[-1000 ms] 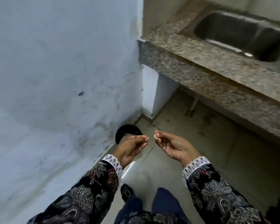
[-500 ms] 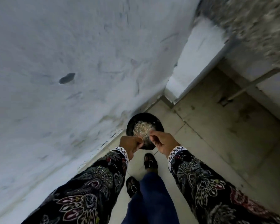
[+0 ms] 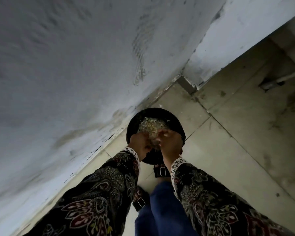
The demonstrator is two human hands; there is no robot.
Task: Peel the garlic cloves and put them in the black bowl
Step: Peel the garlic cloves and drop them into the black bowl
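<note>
The black bowl (image 3: 153,116) sits on the tiled floor (image 3: 228,142), close to the base of the pale wall (image 3: 75,65) and directly ahead of the person's feet. A pale, stringy heap of garlic skins (image 3: 151,126) fills the middle of the bowl; individual garlic cloves cannot be made out in it, because the picture is blurred by motion. Both hands are held over the near half of the bowl, just beside each other. The left hand (image 3: 139,143) is at the bowl's left rim with its fingers curled inward toward the heap; whether it pinches anything cannot be told. The right hand (image 3: 170,142) is at the bowl's right side, its fingertips (image 3: 163,132) bent down at the edge of the heap; whether it holds a clove or a skin cannot be told either. Both forearms wear dark sleeves (image 3: 100,193) with a floral print and white lace cuffs (image 3: 133,153). Below the hands, 2 black sandals (image 3: 161,171) with metal buckles stand on the tiles, and a blue trouser leg (image 3: 162,210) runs down to the lower edge of the view. At the upper right, a white pillar base (image 3: 228,40) meets the floor at the corner.
</note>
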